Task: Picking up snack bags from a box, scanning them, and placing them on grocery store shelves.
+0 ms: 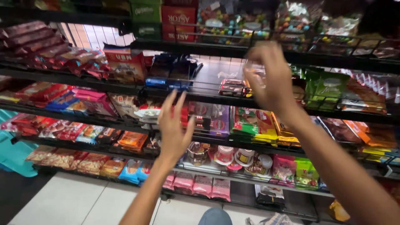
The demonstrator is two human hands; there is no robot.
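My left hand is raised in front of the middle shelf with its fingers spread and nothing in it. It is nearest the red and purple snack packs. My right hand is higher, at the second shelf from the top, back towards me, fingers curled forward and blurred. It hovers just right of a few small dark red packets lying on that shelf's bare part. Something pale shows by its fingertips, but I cannot tell whether the hand holds it.
Black wire shelves run across the view, packed with biscuit and wafer packs, green sachets, sweets bags on top and small tubs lower down. A white tiled floor lies below, a turquoise object at left.
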